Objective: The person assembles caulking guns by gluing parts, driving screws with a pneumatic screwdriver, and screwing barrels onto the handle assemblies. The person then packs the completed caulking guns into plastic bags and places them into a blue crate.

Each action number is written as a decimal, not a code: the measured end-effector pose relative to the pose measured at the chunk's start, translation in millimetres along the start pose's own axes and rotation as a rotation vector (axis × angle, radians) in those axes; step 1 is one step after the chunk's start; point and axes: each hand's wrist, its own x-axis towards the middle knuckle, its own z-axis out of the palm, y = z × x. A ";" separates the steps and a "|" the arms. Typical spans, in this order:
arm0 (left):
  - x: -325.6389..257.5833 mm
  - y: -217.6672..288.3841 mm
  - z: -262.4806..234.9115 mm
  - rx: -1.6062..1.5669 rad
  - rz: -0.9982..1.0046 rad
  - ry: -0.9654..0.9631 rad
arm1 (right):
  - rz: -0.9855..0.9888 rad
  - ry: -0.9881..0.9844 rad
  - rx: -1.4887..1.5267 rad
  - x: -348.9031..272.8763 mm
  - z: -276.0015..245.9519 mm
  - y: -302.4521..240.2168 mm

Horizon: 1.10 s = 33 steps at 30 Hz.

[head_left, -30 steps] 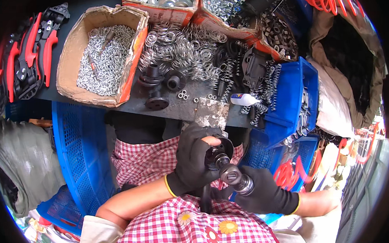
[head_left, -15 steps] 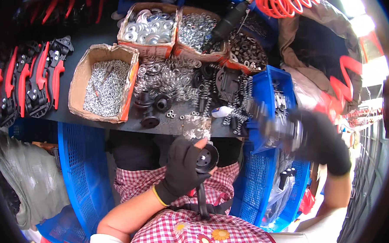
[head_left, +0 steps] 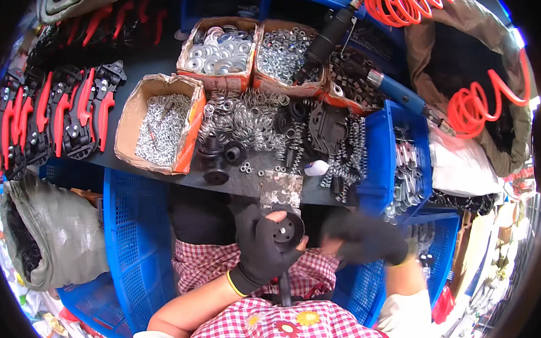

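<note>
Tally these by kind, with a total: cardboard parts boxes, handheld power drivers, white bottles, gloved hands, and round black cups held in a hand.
Cardboard parts boxes: 4
Handheld power drivers: 2
White bottle: 1
Gloved hands: 2
Round black cup, in the left hand: 1
Total: 10

No clearly legible lettering.

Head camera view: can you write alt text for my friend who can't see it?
A black-gloved left hand holds a round black part; the right hand, also gloved, is blurred beside it. Beyond, a dark workbench holds springs, cardboard boxes of small metal parts and red-handled tools.
</note>
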 end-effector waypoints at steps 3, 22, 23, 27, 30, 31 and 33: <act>10.6 12.0 5.5 -0.026 0.009 -0.021 | 0.337 -0.084 0.002 -9.5 118.8 113.8; 43.4 -6.7 -18.6 -0.110 0.151 -0.370 | 0.292 -0.198 -0.332 58.8 97.0 56.5; 55.3 -14.0 -23.7 -0.175 0.285 -0.539 | 0.298 -0.194 -0.364 36.0 90.5 60.3; 104.7 -26.9 -31.9 -0.400 0.476 -0.956 | 0.260 -0.617 -0.087 10.9 3.5 -19.8; 122.8 -25.0 -27.0 -0.348 0.507 -1.229 | -0.175 -0.341 0.166 47.5 -87.5 -64.1; 121.8 -21.7 -31.0 -0.407 0.522 -1.186 | -0.300 0.112 -0.220 72.1 -103.6 -57.5; 116.6 -18.5 -24.7 -0.342 0.622 -1.181 | -0.113 0.522 -0.856 148.0 -134.0 -5.5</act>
